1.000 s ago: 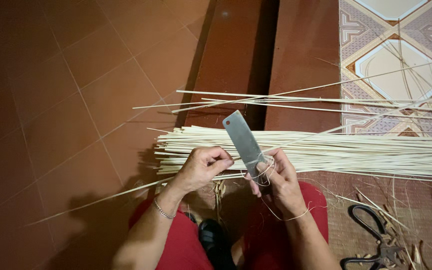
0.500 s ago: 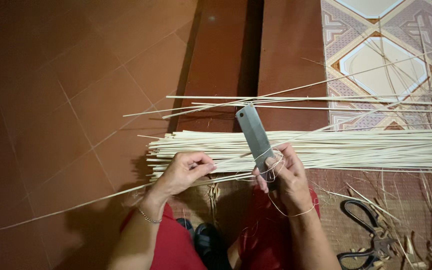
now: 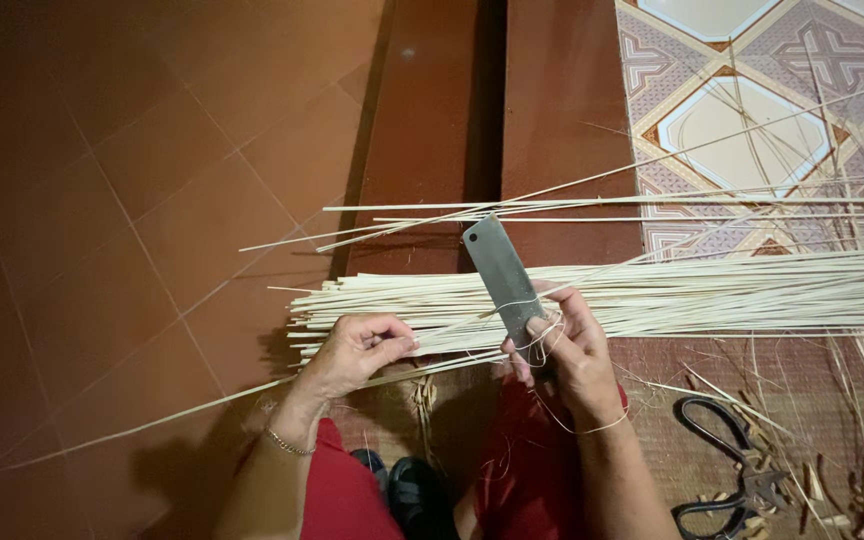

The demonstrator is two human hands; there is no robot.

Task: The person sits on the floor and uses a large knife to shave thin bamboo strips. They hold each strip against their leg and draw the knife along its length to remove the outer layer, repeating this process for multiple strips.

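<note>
Across mid-frame, the bundle of pale reed strips (image 3: 652, 298) runs left-right; left hand (image 3: 352, 352) pinches strips near its left end, right hand (image 3: 567, 350) clamps the cleaver (image 3: 502, 275), blade pointing up-frame.

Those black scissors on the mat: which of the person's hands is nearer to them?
Right. The right hand, holding the flat blade, is just up-left of the scissors; the left hand is farther left, on the pale strips.

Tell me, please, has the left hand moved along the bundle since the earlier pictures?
Cannot tell: the camera shifted; the left hand grips the bundle near its left ends, as before.
</note>
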